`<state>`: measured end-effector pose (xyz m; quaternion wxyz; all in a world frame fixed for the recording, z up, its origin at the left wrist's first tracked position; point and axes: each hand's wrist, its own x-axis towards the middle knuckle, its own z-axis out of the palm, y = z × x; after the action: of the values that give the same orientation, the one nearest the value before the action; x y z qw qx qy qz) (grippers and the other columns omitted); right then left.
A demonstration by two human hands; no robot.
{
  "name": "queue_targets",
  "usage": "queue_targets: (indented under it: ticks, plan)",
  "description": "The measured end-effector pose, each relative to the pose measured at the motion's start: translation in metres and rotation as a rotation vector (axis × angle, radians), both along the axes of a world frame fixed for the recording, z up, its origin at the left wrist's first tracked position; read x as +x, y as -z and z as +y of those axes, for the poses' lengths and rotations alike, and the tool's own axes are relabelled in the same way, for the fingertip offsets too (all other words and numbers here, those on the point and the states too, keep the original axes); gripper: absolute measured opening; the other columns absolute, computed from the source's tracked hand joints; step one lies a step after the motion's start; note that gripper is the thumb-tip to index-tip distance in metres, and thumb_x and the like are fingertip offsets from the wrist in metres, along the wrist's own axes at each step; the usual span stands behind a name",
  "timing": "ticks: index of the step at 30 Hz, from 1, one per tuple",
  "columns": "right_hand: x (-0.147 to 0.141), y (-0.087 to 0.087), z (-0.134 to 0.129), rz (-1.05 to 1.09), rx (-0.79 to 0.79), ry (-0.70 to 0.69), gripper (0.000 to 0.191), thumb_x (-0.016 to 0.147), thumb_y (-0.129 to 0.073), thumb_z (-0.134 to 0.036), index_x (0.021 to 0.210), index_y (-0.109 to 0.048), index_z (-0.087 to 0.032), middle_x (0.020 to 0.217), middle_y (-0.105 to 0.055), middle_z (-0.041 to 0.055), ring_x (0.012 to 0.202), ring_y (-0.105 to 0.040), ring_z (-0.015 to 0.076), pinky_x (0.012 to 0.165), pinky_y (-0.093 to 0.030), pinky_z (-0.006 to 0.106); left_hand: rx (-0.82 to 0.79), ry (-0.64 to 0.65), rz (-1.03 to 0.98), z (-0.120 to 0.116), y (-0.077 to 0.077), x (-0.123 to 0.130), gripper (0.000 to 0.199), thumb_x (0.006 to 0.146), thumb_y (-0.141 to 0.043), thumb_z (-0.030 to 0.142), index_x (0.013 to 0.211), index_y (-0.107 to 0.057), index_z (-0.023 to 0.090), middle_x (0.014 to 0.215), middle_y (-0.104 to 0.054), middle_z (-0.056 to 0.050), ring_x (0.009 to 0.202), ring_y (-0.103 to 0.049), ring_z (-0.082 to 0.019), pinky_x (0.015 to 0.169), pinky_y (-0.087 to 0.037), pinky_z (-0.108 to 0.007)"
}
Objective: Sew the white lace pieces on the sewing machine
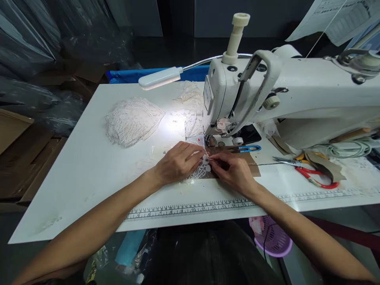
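White lace fabric (202, 169) lies under the needle end of the white sewing machine (221, 85). My left hand (179, 161) rests on the lace from the left, its fingers bent together over the edge. From the right, my right hand (233, 169) pinches the edge of the lace between thumb and forefinger, just in front of the presser foot. More lace (192, 122) trails behind the needle area. A fanned stack of lace pieces (132, 120) sits on the table to the left.
Blue thread snips (249, 148) lie right of the needle, near a black phone (251, 133). Red-handled scissors (316, 176) rest farther right. A lamp (160, 78) hangs over the table (89, 166). A printed ruler (190, 211) runs along the front edge; a purple basket (274, 237) stands below.
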<state>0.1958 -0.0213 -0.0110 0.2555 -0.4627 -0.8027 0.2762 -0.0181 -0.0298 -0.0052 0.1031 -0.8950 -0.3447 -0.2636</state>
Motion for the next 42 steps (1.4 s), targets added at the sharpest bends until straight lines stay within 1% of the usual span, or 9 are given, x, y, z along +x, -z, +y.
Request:
queue_targets:
  ticks: [5,11,15,17,25,29,34,39,42]
  plan:
    - [-0.007,-0.002,-0.005,-0.202,0.141,-0.098,0.022,0.091,-0.048,-0.026,0.095,-0.068,-0.019,0.095,-0.068,0.0075,0.08,-0.061,0.019,0.064,-0.041,0.027,-0.065,0.116,-0.034,-0.002,0.007,0.008,0.017,0.093,-0.052,0.015,0.109,-0.057,0.012,0.108,-0.067,-0.011,0.104,-0.063,-0.02,0.09,-0.055,-0.04]
    - [0.008,-0.016,0.028,-0.133,0.04,-0.36,0.023,0.09,-0.05,-0.026,0.099,-0.07,-0.018,0.093,-0.068,0.0073,0.08,-0.061,0.0177,0.069,-0.043,0.028,-0.192,0.102,-0.067,0.002,0.015,0.004,0.012,0.095,-0.05,0.016,0.098,-0.061,0.015,0.103,-0.069,-0.008,0.093,-0.066,-0.017,0.083,-0.056,-0.036]
    - [0.018,-0.007,0.046,-0.099,-0.028,-0.208,0.025,0.09,-0.051,-0.028,0.104,-0.07,-0.02,0.078,-0.065,0.0021,0.062,-0.055,0.0124,0.059,-0.039,0.025,-0.18,0.112,-0.089,0.003,0.015,0.003,0.012,0.093,-0.052,0.013,0.096,-0.063,0.015,0.102,-0.069,-0.006,0.092,-0.066,-0.015,0.088,-0.055,-0.037]
    - [0.019,-0.001,0.046,-0.077,-0.012,-0.18,0.026,0.09,-0.051,-0.029,0.106,-0.07,-0.022,0.079,-0.065,0.0015,0.058,-0.051,0.0105,0.056,-0.036,0.024,-0.176,0.111,-0.106,0.003,0.014,0.004,0.011,0.092,-0.053,0.012,0.096,-0.063,0.016,0.102,-0.068,-0.005,0.093,-0.066,-0.015,0.092,-0.055,-0.039]
    - [0.021,0.006,0.041,-0.062,0.171,-0.32,0.031,0.091,-0.051,-0.024,0.118,-0.067,-0.024,0.098,-0.064,0.0062,0.075,-0.057,0.0136,0.067,-0.043,0.025,-0.141,0.082,-0.126,0.005,0.009,0.009,0.006,0.088,-0.06,0.013,0.093,-0.063,0.017,0.092,-0.065,-0.004,0.092,-0.063,-0.017,0.082,-0.057,-0.037]
    - [0.021,0.013,0.043,-0.094,0.232,-0.343,0.032,0.091,-0.053,-0.025,0.12,-0.066,-0.024,0.107,-0.061,0.0086,0.083,-0.058,0.0168,0.07,-0.046,0.028,-0.146,0.089,-0.084,0.007,0.009,0.01,0.008,0.089,-0.058,0.013,0.092,-0.063,0.019,0.093,-0.065,-0.003,0.093,-0.064,-0.017,0.088,-0.055,-0.041]
    - [0.017,0.012,0.037,-0.221,0.305,-0.36,0.03,0.093,-0.049,-0.026,0.119,-0.065,-0.022,0.107,-0.058,0.0119,0.089,-0.055,0.0211,0.065,-0.045,0.03,-0.118,0.089,-0.028,0.008,0.008,0.01,0.008,0.088,-0.058,0.012,0.088,-0.063,0.017,0.098,-0.067,-0.004,0.094,-0.065,-0.016,0.097,-0.051,-0.045]
    - [0.021,0.005,0.035,-0.066,0.191,-0.299,0.033,0.093,-0.047,-0.021,0.121,-0.063,-0.02,0.103,-0.061,0.0089,0.086,-0.057,0.0174,0.072,-0.044,0.029,-0.136,0.121,-0.028,0.007,0.011,0.008,0.007,0.089,-0.057,0.012,0.092,-0.063,0.014,0.094,-0.067,-0.005,0.097,-0.066,-0.016,0.101,-0.052,-0.044]
    - [0.025,0.001,0.037,0.001,0.07,-0.226,0.031,0.092,-0.046,-0.019,0.117,-0.064,-0.016,0.089,-0.062,0.0048,0.073,-0.055,0.0135,0.066,-0.041,0.025,-0.142,0.116,-0.045,0.007,0.014,0.006,0.009,0.09,-0.055,0.012,0.093,-0.063,0.015,0.094,-0.068,-0.004,0.1,-0.066,-0.017,0.101,-0.053,-0.044]
